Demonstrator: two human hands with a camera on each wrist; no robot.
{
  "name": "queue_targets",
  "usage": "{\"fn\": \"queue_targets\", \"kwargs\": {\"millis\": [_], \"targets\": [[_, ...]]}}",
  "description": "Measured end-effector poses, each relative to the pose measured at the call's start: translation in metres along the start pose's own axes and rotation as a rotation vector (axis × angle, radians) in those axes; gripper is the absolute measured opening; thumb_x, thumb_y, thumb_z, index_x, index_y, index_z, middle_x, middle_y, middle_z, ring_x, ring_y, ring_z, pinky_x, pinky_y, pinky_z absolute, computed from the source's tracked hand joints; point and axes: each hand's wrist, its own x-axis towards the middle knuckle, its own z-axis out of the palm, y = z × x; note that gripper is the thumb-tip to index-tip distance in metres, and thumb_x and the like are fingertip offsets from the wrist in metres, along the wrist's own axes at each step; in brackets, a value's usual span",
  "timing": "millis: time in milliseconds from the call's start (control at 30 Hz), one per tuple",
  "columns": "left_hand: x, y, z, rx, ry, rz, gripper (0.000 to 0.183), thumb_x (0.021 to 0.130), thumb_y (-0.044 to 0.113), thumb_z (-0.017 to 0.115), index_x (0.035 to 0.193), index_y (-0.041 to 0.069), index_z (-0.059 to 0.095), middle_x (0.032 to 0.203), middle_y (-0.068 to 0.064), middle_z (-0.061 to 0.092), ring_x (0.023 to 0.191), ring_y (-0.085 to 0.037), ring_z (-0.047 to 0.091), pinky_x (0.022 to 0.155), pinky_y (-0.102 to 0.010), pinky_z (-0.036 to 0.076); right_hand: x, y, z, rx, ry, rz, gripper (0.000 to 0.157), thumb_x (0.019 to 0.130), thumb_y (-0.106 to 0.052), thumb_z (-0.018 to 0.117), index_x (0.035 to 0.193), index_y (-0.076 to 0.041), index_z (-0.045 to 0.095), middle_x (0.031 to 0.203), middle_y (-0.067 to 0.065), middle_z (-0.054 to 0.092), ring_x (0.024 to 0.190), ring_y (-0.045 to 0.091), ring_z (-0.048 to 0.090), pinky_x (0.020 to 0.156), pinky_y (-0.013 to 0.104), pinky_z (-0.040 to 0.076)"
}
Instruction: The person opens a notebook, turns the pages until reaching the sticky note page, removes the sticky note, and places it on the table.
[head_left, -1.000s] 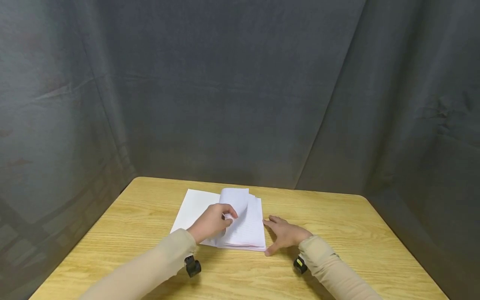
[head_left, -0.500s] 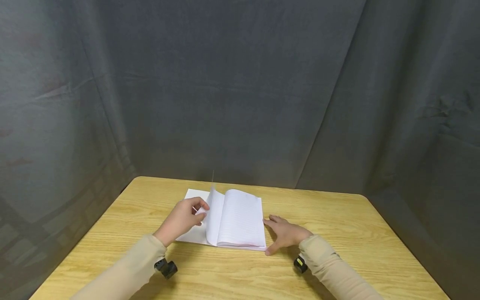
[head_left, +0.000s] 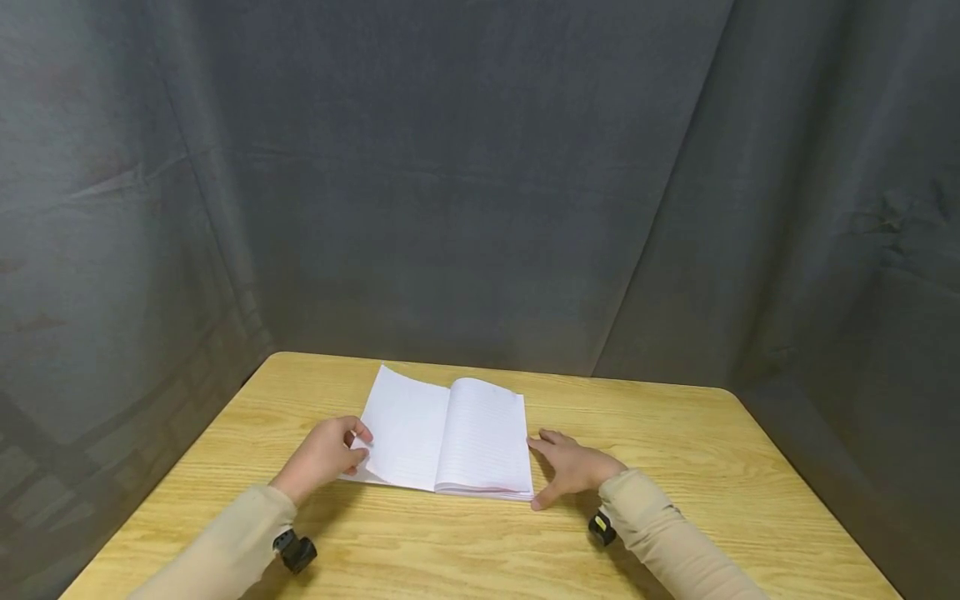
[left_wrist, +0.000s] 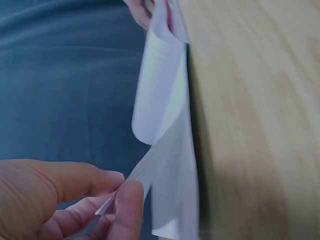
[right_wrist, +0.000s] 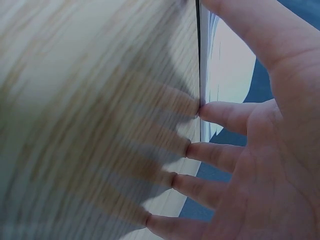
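An open notebook with white, faintly lined pages lies on the table. Between thumb and fingers, my left hand pinches the outer edge of a page on the notebook's left side. The left wrist view shows that page raised at an angle over the sheet or cover beneath it. At the notebook's right edge, my right hand has its fingers spread; thumb and index finger touch the edge. Its fingertips rest on the tabletop in the right wrist view.
The wooden table has rounded far corners. Behind it and at both sides hang dark grey curtains. A small black camera is strapped to the left wrist, another camera to the right.
My left hand has moved left, carrying the page over from the right side to the left side of the notebook. My right hand has stayed at the right edge.
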Motion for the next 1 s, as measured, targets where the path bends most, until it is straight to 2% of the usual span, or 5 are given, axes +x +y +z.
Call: {"fn": "queue_targets", "kwargs": {"millis": [267,533,733,1000], "targets": [[0.004,-0.019,0.006,0.074,-0.041,-0.06,0.012,0.076,-0.002,0.064,0.086,0.005,0.061,0.068,-0.008,0.047,0.051,-0.015,0.049,0.048,-0.027,0.04,0.0,0.001,0.001,0.007,0.0,-0.001,0.104,0.066,-0.048,0.078,0.146,-0.009,0.025,0.149,0.024,0.012,0.136,0.041,0.012,0.099,0.059,0.027],[0.003,-0.023,0.007,0.073,-0.073,-0.099,0.015,0.073,-0.004,0.063,0.086,0.003,0.059,0.067,-0.008,0.049,0.053,-0.017,0.049,0.05,-0.028,0.039,0.001,0.002,0.001,0.012,0.0,-0.006,0.104,0.066,-0.049,0.078,0.146,-0.009,0.024,0.149,0.024,0.011,0.136,0.041,0.012,0.1,0.059,0.026],[0.002,-0.025,0.009,0.083,-0.087,-0.091,0.016,0.071,-0.005,0.063,0.084,0.002,0.06,0.063,-0.007,0.05,0.051,-0.017,0.05,0.05,-0.028,0.04,0.001,0.002,0.001,0.005,0.0,0.001,0.104,0.066,-0.049,0.078,0.146,-0.01,0.024,0.15,0.023,0.012,0.136,0.04,0.012,0.1,0.058,0.026],[0.004,-0.027,0.011,0.096,-0.083,-0.082,0.019,0.066,-0.008,0.062,0.083,0.002,0.059,0.06,-0.006,0.047,0.048,-0.015,0.044,0.049,-0.027,0.039,-0.001,0.001,0.0,0.01,-0.002,0.004,0.104,0.066,-0.049,0.078,0.146,-0.009,0.024,0.15,0.023,0.011,0.136,0.041,0.012,0.1,0.058,0.026]]}}
